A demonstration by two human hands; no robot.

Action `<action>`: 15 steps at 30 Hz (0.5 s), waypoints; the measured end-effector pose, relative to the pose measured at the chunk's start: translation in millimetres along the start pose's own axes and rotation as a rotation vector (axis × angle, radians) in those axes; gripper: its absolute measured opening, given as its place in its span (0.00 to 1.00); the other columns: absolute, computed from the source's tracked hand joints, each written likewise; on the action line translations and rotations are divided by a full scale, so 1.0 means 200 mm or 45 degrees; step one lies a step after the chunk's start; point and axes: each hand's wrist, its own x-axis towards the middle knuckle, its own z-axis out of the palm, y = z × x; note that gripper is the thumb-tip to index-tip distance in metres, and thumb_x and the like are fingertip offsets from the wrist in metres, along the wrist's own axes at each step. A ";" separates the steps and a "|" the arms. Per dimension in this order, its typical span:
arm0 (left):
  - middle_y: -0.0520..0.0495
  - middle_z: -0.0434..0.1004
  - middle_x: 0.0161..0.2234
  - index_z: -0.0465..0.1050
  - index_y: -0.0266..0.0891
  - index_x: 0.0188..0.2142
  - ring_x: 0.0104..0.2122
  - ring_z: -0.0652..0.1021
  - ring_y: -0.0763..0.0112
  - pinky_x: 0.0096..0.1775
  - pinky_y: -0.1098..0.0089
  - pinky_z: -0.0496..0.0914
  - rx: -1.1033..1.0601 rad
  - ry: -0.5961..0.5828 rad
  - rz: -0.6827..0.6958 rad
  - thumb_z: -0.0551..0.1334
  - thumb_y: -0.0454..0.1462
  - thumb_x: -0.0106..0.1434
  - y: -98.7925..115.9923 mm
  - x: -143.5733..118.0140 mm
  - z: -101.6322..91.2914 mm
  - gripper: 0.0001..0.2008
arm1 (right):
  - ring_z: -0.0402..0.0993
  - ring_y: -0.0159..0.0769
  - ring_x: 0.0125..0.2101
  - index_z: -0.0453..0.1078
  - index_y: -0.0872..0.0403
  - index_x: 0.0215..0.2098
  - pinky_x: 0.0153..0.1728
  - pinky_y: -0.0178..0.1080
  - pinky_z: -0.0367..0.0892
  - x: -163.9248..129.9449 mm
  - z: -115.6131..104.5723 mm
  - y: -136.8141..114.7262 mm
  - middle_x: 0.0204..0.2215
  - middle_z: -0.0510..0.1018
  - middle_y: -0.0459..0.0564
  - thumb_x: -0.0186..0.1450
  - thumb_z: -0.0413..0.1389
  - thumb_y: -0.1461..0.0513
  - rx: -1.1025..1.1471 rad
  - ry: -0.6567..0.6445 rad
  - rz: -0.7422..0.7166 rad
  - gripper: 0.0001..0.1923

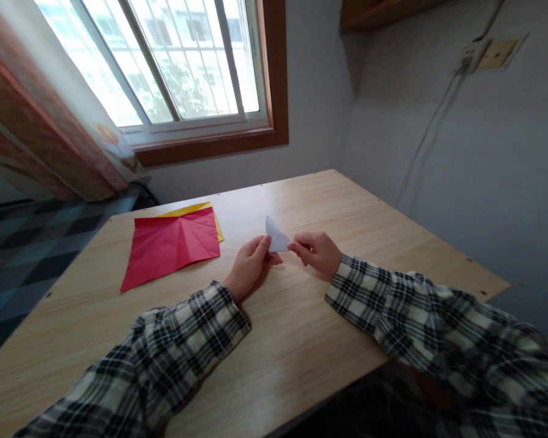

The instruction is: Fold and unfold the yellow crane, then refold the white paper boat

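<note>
A small pale folded paper triangle [276, 236] stands just above the wooden table [301, 340], held between both hands. My left hand [249, 266] pinches its lower left edge with thumb and fingertips. My right hand [316, 250] grips its right corner. Both arms wear plaid sleeves. Part of the paper's lower edge is hidden behind my fingers.
A creased red paper sheet [171, 244] lies flat on the table's left part, over a yellow sheet [196, 210] that shows at its far edge. A window [173, 61] and a curtain [41, 128] are beyond the table. The grey wall [461, 170] stands close on the right.
</note>
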 end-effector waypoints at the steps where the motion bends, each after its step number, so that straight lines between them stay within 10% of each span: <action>1: 0.49 0.74 0.23 0.70 0.36 0.31 0.24 0.73 0.73 0.30 0.72 0.68 0.007 -0.001 -0.001 0.55 0.52 0.68 0.00 0.00 0.00 0.21 | 0.59 0.28 0.19 0.60 0.53 0.17 0.24 0.35 0.53 0.00 0.00 0.00 0.15 0.63 0.42 0.70 0.47 0.44 0.012 -0.009 0.005 0.30; 15: 0.50 0.72 0.23 0.68 0.37 0.31 0.23 0.71 0.73 0.29 0.73 0.68 -0.041 0.096 0.012 0.56 0.55 0.66 -0.01 0.00 0.00 0.23 | 0.64 0.28 0.20 0.64 0.53 0.23 0.26 0.34 0.58 -0.01 0.01 0.00 0.16 0.69 0.42 0.71 0.48 0.50 0.128 -0.062 0.022 0.23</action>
